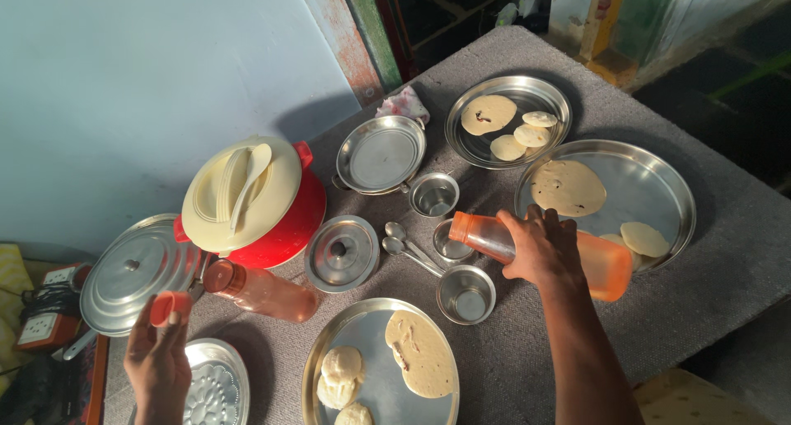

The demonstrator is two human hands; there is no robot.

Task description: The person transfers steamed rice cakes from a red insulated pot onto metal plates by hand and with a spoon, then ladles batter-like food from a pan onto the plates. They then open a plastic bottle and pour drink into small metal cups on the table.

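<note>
R hand [540,248] grips orange bottle [544,253] tilted, mouth over small steel cup [451,245] at desk [741,252] centre; L hand [156,355] pinches orange cap [170,308] at 8 o'clock, near 2nd bottle [259,290]

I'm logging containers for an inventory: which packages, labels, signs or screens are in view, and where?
No signs, screens or readable labels.
Orange bottle: tilted in the right hand, translucent, uncapped.
Second orange bottle: lying by the red pot.
Orange cap: in the left hand.
</note>
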